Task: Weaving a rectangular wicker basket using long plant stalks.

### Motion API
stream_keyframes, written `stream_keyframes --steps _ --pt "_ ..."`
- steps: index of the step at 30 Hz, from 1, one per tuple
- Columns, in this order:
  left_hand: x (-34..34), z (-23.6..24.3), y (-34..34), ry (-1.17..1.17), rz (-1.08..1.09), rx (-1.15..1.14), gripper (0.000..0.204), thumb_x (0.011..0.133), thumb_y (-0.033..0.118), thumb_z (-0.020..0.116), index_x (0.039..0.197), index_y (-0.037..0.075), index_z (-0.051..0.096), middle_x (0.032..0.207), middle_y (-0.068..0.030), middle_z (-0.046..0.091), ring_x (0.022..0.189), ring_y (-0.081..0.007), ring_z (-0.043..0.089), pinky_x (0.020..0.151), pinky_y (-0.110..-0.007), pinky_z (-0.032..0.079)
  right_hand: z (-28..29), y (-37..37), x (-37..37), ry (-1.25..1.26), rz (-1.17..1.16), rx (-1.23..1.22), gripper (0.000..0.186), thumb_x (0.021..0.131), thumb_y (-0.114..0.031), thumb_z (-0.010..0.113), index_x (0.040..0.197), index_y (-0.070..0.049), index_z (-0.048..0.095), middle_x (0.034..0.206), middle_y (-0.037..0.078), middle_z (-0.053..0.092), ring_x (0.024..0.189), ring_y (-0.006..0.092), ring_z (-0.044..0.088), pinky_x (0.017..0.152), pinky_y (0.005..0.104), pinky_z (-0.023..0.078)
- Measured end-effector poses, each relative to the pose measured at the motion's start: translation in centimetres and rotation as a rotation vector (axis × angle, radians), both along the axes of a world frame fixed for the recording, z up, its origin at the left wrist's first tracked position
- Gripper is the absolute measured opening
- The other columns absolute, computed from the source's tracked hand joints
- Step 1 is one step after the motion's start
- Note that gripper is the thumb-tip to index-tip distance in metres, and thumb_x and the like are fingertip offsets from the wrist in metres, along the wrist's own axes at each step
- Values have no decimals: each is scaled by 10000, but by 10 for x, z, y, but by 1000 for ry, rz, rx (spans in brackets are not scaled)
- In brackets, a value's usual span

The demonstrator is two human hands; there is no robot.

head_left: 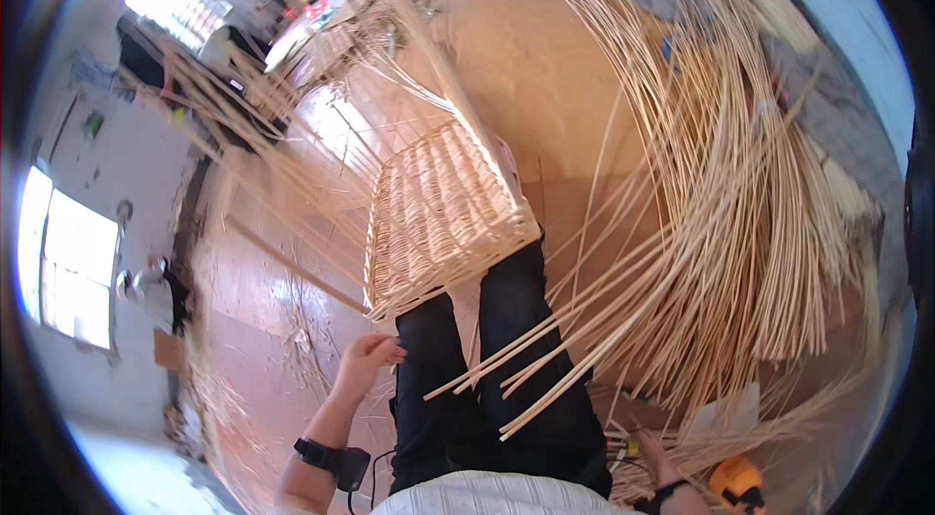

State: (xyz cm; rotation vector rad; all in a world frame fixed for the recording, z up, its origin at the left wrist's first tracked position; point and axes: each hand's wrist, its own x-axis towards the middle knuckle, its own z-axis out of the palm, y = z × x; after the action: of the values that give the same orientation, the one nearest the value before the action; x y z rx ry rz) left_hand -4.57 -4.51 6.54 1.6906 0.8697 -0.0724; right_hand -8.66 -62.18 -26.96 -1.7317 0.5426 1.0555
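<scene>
A woven wicker basket panel (433, 208) rests over my legs, its corner poles and long stakes standing out toward the far side. Just below its near left corner is my left hand (370, 357), beside my thigh, fingers curled together with nothing visible in them. My right hand (657, 457) is low on the right, reaching down to small tools and scraps on the floor. Its fingers are partly hidden, and what they touch is unclear. Near it lies an orange-and-black object (737, 483), possibly a tape measure. Several pale wicker rods (575, 349) cross above my right thigh.
A large fanned bundle of wicker rods (740, 213) covers the floor on the right. Loose offcuts (307, 344) lie on the left floor. At the far left another person (146, 57) is beside long stakes. Windows (78, 267) line the left wall, and clutter fills the far end.
</scene>
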Motion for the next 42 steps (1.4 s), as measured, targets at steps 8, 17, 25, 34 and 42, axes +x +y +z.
stream_keyframes --steps 8,17,25,34,42 --pt "41 42 -77 -94 -574 -187 307 971 200 629 1169 -34 618 1009 -74 703 914 -137 654 831 -261 516 304 185 158 -678 188 716 195 985 -220 563 1070 -73 658 1331 173 526 1147 290 564 961 429 457" --pt "-17 58 -6 -379 -272 -474 155 952 158 662 983 9 628 875 -39 660 779 -106 640 704 -250 514 425 389 182 -1161 1123 734 189 880 -250 724 966 -90 673 1279 163 562 921 286 660 786 356 521" --pt "-32 110 226 -801 594 612 169 958 125 612 989 -39 632 859 -49 656 754 -101 595 653 -249 480 492 429 335 -1866 689 21 208 879 -164 628 1054 -56 657 948 141 667 927 307 641 809 401 496" --pt "52 104 202 -1075 727 200 231 960 123 634 1136 -26 638 943 -37 663 873 -103 612 794 -238 491 489 435 406 -1939 546 -139 135 876 -174 661 955 -70 696 938 119 663 920 330 624 802 406 497" --pt "45 85 213 -1120 714 309 162 986 140 606 1062 -1 633 976 -55 668 904 -124 631 844 -268 515 478 451 410 -2079 512 -145 133 887 -236 666 919 -115 709 896 36 630 920 248 608 797 392 480"
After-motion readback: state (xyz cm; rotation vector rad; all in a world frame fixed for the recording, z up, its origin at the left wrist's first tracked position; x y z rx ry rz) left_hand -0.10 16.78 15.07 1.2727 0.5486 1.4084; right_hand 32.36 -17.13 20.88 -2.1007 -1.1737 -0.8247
